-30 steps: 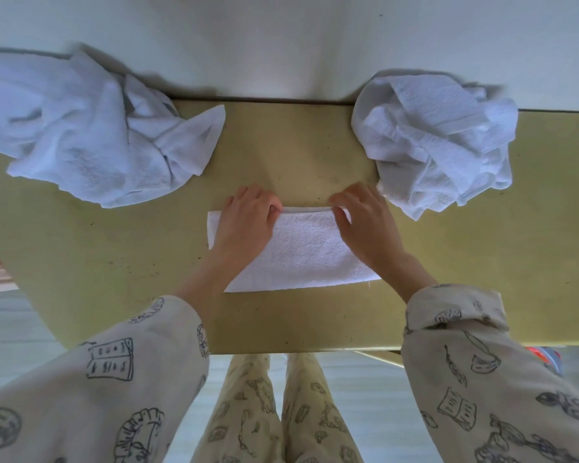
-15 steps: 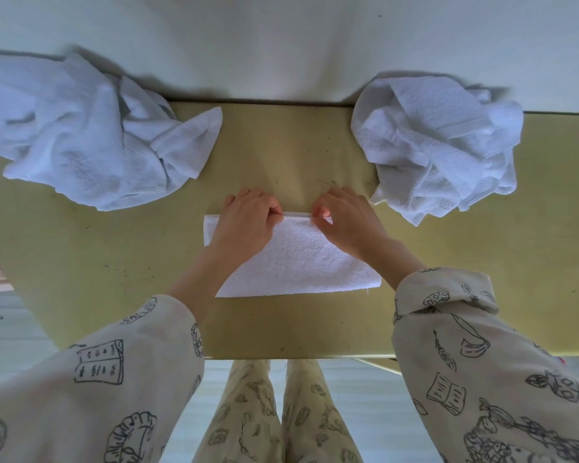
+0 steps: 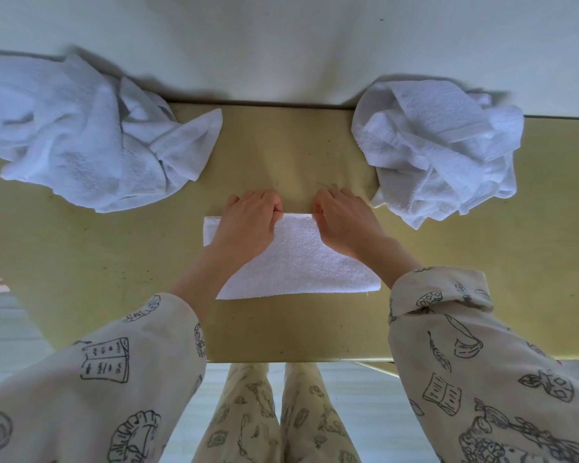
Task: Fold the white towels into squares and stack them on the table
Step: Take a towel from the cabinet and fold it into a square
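1. Bare table (image 3: 291, 145) strip betw. left towel heap (image 3: 81, 142) & right towel heap (image 3: 442, 148): passable.
2. Wall (image 3: 281, 45) blocks far edge.
3. Near edge, outer right open.

Folded white towel (image 3: 298, 262) (flat, mid-table)

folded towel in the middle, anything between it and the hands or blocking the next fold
Nothing visible does. Both hands, left and right, already pinch the folded towel's far edge; the crumpled piles sit apart at left and right.
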The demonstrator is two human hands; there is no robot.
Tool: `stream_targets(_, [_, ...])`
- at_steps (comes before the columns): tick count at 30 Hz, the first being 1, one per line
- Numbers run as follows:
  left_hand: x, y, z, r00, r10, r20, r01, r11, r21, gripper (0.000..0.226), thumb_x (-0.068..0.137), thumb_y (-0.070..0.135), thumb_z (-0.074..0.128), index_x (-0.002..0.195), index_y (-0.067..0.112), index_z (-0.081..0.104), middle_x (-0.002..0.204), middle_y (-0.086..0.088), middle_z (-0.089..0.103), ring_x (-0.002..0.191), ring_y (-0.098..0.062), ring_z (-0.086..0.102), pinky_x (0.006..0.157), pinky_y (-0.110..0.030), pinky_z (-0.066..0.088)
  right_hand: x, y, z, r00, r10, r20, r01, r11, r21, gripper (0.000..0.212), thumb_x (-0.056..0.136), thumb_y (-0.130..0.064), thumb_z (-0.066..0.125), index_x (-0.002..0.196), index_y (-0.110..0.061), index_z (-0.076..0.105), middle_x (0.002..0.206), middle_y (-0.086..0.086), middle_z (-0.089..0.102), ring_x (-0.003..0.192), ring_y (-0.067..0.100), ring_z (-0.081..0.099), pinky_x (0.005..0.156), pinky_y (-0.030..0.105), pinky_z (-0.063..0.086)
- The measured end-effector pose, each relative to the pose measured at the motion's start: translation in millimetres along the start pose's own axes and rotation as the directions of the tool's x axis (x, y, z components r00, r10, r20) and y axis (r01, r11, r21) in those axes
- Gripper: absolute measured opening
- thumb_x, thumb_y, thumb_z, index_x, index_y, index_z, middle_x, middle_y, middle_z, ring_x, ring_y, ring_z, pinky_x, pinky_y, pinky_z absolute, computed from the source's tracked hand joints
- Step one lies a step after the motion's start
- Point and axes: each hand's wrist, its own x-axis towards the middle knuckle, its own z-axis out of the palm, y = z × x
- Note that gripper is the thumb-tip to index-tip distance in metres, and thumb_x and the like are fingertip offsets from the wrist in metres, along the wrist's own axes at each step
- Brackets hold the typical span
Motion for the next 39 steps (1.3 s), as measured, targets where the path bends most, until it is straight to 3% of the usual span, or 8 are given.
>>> stream_targets(8, [-5.9, -0.8, 6.5, 0.996, -0.007, -0.091, 0.011, 0.999, 0.042, 0.012, 0.091, 0.006, 0.046, 0.092, 0.011, 0.057, 0.093, -0.004, 0.056, 0.087, -0.022, 0.048, 0.076, -0.027, 0.024, 0.0, -0.3, 8.5, 0.998, 0.003, -0.07, -0.007, 0.999, -0.051, 0.016, 0.095, -0.015, 0.039, 0.101, -0.009, 0.053, 0.1, 0.006, 0.056, 0.091, 0.025, 0.048, 0.074, 0.033, 0.037])
stream_targets(11, [-17.6, 2.8, 4.0, 0.967, -0.034, -0.254, 0.059, 0.994, 0.091, 0.02, 0.084, -0.002, 0.052, 0.096, 0.012, 0.059, 0.095, -0.006, 0.057, 0.09, -0.027, 0.051, 0.078, -0.032, 0.03, -10.8, -3.1, 11.1, 0.951, 0.013, -0.31, -0.015, 1.0, -0.003, 0.014, 0.089, -0.009, 0.048, 0.099, -0.009, 0.059, 0.097, 0.007, 0.059, 0.088, 0.028, 0.055, 0.078, 0.039, 0.043])
stream_targets(14, [-43.6, 9.3, 9.9, 0.935, 0.039, -0.352, -0.006, 0.996, 0.094, 0.03, 0.08, -0.001, 0.045, 0.104, 0.011, 0.058, 0.109, -0.009, 0.058, 0.105, -0.026, 0.047, 0.087, -0.039, 0.037, -31.5, -11.0, 20.1, 0.842, 0.009, -0.539, 0.017, 0.999, 0.043, 0.024, 0.086, -0.007, 0.051, 0.108, -0.006, 0.058, 0.112, 0.012, 0.061, 0.108, 0.026, 0.052, 0.092, 0.041, 0.042])
stream_targets(17, [-70.1, 10.6, 33.1, 0.956, 0.154, -0.251, -0.119, 0.981, 0.15, 0.032, 0.085, 0.006, 0.043, 0.113, 0.007, 0.058, 0.126, -0.012, 0.056, 0.124, -0.028, 0.041, 0.103, -0.046, 0.031, -52.9, -20.5, 43.7, 0.873, -0.089, -0.479, 0.102, 0.995, 0.002, 0.032, 0.091, -0.011, 0.045, 0.12, -0.002, 0.055, 0.132, 0.018, 0.052, 0.129, 0.031, 0.039, 0.109, 0.05, 0.028])
stream_targets(22, [-70.6, 2.5, 50.6, 0.99, 0.1, -0.095, -0.076, 0.971, 0.228, 0.043, 0.093, 0.018, 0.034, 0.133, 0.008, 0.046, 0.144, -0.01, 0.041, 0.135, -0.029, 0.034, 0.11, -0.053, 0.025, -60.1, -22.0, 73.7, 0.948, -0.045, -0.315, 0.036, 0.999, -0.037, 0.044, 0.093, -0.024, 0.038, 0.133, -0.005, 0.046, 0.143, 0.019, 0.04, 0.136, 0.032, 0.028, 0.113, 0.052, 0.013])
stream_targets(30, [-67.7, -28.1, 41.5, 0.994, 0.099, -0.034, -0.084, 0.947, 0.31, 0.054, 0.095, 0.043, 0.026, 0.146, 0.025, 0.024, 0.154, -0.002, 0.022, 0.143, -0.024, 0.017, 0.116, -0.048, 0.008, -60.1, 9.8, 71.6, 0.965, 0.017, -0.263, -0.061, 0.985, -0.162, 0.06, 0.092, -0.056, 0.031, 0.143, -0.024, 0.032, 0.15, 0.01, 0.031, 0.139, 0.026, 0.025, 0.114, 0.049, 0.014])
stream_targets(35, [-75.4, -52.9, 28.5, 0.999, -0.039, -0.028, 0.045, 0.958, 0.285, 0.055, 0.096, 0.038, 0.018, 0.147, 0.018, 0.017, 0.155, -0.005, 0.019, 0.143, -0.028, 0.013, 0.115, -0.052, 0.007, -64.1, 16.3, 68.1, 0.977, 0.029, -0.21, -0.076, 0.973, -0.22, 0.062, 0.094, -0.058, 0.015, 0.145, -0.024, 0.026, 0.152, 0.011, 0.027, 0.14, 0.027, 0.023, 0.113, 0.051, 0.012])
stream_targets(39, [-90.1, -71.5, 17.6, 0.964, -0.235, -0.123, 0.25, 0.959, 0.131, 0.059, 0.095, 0.037, 0.016, 0.146, 0.007, 0.016, 0.154, -0.013, 0.016, 0.143, -0.029, 0.009, 0.114, -0.05, 0.002, -67.3, 8.7, 66.7, 0.974, 0.062, -0.217, -0.107, 0.973, -0.204, 0.063, 0.093, -0.058, 0.015, 0.147, -0.025, 0.019, 0.153, 0.014, 0.023, 0.141, 0.027, 0.013, 0.112, 0.052, 0.004])
